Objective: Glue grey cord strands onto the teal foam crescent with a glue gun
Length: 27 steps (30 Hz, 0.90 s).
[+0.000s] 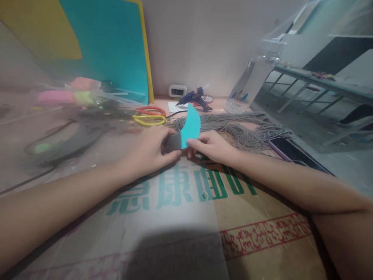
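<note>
A turquoise crescent-shaped piece (192, 123) stands upright above the cardboard, its pointed tip upward. My right hand (214, 146) is closed on its lower right edge, thumb in front. At its lower left, a dark grey piece (174, 142) sits against the turquoise one. My left hand (153, 146) pinches this grey piece between thumb and fingers. Whether the two pieces are joined I cannot tell. Just behind my hands lies a tangled bundle of grey cord (244, 130). Scissors (150, 116) with red and yellow handles lie beyond my left hand.
Printed cardboard (186, 217) covers the work surface. At the back are a blue glue gun (192, 97), a small digital clock (177, 91) and a clear bottle (247, 83). A phone (300, 153) lies right. Pink and yellow items (72, 95) and turquoise sheets (110, 46) are left.
</note>
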Tool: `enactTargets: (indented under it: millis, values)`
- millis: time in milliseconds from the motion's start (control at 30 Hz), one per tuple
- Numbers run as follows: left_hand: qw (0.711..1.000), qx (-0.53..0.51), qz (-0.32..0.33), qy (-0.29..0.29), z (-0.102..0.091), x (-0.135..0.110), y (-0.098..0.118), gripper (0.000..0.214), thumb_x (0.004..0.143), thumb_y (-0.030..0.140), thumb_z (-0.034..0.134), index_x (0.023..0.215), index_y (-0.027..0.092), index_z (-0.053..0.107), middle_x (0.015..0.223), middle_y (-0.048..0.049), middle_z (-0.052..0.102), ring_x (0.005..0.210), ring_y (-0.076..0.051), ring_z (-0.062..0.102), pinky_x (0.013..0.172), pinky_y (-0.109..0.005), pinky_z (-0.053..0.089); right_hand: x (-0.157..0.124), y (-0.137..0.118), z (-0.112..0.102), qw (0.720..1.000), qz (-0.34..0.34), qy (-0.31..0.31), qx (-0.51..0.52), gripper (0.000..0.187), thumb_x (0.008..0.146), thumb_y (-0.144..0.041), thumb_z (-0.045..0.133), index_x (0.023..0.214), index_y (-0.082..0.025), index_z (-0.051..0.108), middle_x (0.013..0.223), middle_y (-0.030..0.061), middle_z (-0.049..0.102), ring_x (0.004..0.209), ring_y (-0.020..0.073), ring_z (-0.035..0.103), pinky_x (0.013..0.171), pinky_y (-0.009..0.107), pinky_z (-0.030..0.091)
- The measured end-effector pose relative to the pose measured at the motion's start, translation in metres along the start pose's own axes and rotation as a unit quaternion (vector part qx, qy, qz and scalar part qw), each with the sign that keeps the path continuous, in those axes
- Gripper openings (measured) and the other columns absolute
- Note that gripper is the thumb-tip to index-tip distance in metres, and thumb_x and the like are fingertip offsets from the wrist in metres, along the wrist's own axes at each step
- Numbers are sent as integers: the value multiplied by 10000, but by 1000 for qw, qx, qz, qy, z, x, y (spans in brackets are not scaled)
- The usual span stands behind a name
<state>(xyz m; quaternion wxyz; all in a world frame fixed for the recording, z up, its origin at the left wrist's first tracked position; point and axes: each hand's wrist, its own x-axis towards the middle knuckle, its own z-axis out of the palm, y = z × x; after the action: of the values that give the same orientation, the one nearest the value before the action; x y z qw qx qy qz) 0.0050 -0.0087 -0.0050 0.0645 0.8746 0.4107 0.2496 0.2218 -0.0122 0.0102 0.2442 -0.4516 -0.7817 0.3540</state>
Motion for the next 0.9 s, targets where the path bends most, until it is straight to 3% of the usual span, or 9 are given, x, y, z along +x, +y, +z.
enactTargets:
  millis: [167, 367, 900]
  values:
    - [999, 33, -10, -5, -1, 0, 3, 392, 826, 499, 537, 1028, 164, 565, 953, -105, 614, 925, -288, 553, 788, -405, 414, -1, -4, 1, 1000, 8, -11, 11, 421, 906, -413, 501, 665, -139, 709, 658, 30, 702, 558, 89, 560, 558, 218, 417]
    - [996, 83, -9, -11, -3, 1, 7, 268, 784, 435, 553, 850, 176, 536, 862, -101, 576, 861, -299, 542, 738, -420, 414, -2, -5, 3, 999, 12, -36, 15, 401, 903, -398, 505, 686, -135, 717, 714, 35, 727, 575, 86, 571, 578, 215, 429]
    - [993, 117, 5, -21, -3, -1, 7, 192, 786, 374, 530, 802, 188, 485, 828, -92, 562, 824, -290, 531, 713, -416, 411, -2, -4, 4, 999, 13, -25, 16, 376, 899, -385, 508, 721, -143, 733, 709, 33, 730, 568, 87, 571, 573, 221, 437]
